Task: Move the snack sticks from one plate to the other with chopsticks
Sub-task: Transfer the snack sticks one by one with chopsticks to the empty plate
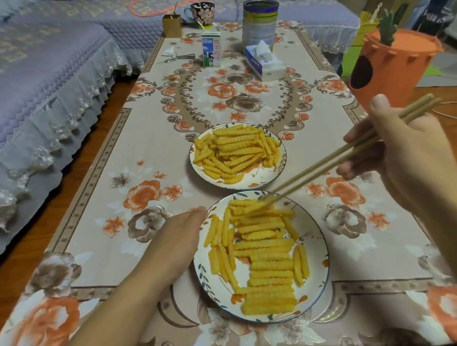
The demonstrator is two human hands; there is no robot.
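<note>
Two chopsticks (pixel 324 164), gripped by the right hand (pixel 404 146), nipped a crinkle stick (pixel 259 206) on the near plate (pixel 315 248); left hand (pixel 183 233) lay flat; a loose pinch could drop it.

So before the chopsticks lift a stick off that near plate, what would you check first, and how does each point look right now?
1. Right hand grips the chopsticks: ok.
2. Tips reach the snack sticks at the far edge of the near plate: ok.
3. A stick pinched between the tips: cannot tell, blurred.
4. Left hand rests flat beside the near plate's left rim: ok.
5. Far plate sits just beyond the near one, already piled with sticks: ok, though room is tight.
6. Path between the plates free of clutter: ok.
</note>
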